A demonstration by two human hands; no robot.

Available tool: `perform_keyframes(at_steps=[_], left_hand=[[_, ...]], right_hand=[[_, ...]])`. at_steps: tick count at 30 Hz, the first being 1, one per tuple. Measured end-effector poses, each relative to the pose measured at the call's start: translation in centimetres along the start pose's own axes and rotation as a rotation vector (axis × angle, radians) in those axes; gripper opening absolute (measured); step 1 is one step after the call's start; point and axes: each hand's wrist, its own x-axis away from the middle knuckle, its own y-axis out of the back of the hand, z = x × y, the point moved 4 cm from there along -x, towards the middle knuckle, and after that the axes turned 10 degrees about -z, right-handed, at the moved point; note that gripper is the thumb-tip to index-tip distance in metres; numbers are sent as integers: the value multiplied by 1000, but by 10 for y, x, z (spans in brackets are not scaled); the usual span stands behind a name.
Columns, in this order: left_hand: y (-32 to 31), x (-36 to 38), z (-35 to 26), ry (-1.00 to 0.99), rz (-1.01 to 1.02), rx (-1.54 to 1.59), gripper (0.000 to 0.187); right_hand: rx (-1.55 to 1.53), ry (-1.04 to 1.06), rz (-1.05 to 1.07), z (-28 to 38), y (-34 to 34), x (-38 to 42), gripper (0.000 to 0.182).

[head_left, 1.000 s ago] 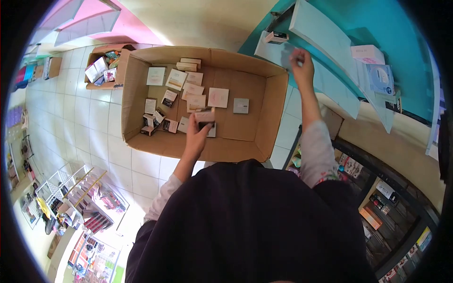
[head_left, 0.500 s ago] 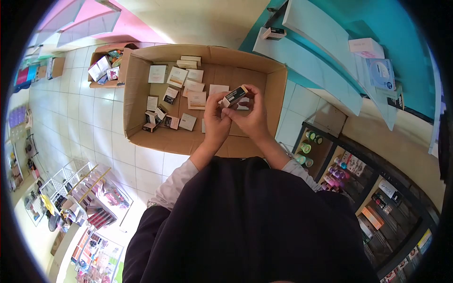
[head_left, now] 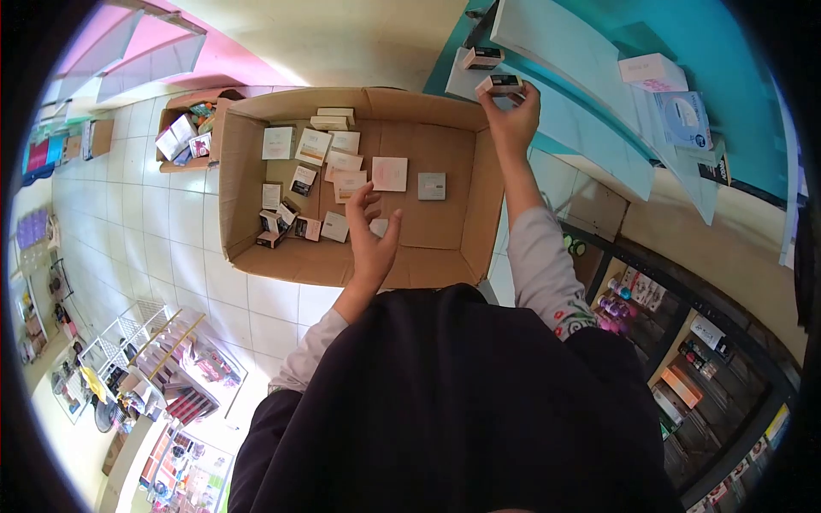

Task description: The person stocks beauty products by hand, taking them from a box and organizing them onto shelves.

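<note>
Between the fingers and thumb of my right hand (head_left: pixel 515 120) is a small black and pale product box (head_left: pixel 499 84). That hand is out past the carton's right side, over the white shelf (head_left: pixel 547 120). A similar dark box (head_left: pixel 483 57) stands on the shelf just behind it. My left hand (head_left: pixel 374 232) hovers over the big cardboard carton (head_left: pixel 428 271), its fingers apart and nothing in them. Near its fingertips lie a white square box (head_left: pixel 390 173) and a cream box (head_left: pixel 350 185). Farther right on the carton floor is a grey box (head_left: pixel 432 186).
More small boxes crowd the carton's left half, among them a black and white one (head_left: pixel 303 179). A smaller carton (head_left: pixel 182 162) of packages stands beyond the left wall. A pink-white box (head_left: pixel 652 70) and a blue box (head_left: pixel 684 120) sit on the upper shelf. A dark-framed rack (head_left: pixel 667 342) stands at right.
Both hands were together on the black box above the carton. My right hand has carried it up and right to the shelf; my left hand has let go and moved left, opening.
</note>
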Motion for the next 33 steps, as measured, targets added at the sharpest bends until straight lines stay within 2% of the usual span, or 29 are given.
perform_keyframes(at_steps=[4, 19, 21, 24, 27, 29, 31, 33], left_hand=[[10, 4, 6, 20, -12, -35, 57], [22, 1, 21, 56, -42, -19, 57], [29, 1, 23, 61, -31, -40, 57], [48, -7, 30, 55, -77, -79, 57], [78, -18, 66, 45, -58, -229, 52], [105, -29, 103, 35, -36, -396, 49], [124, -43, 133, 34, -22, -524, 48], [130, -64, 154, 39, -22, -608, 47]], right_hand=[[57, 63, -28, -20, -19, -6, 65], [77, 56, -1, -38, -30, 0, 72], [-104, 54, -1, -40, -31, 0, 73], [81, 158, -116, -36, -5, 7, 88], [124, 100, -155, -5, 32, 43, 54], [92, 102, 77, -6, 32, 84, 36], [-3, -10, 343, 8, 24, 133, 24], [-54, 70, 479, 2, 15, 176, 19]])
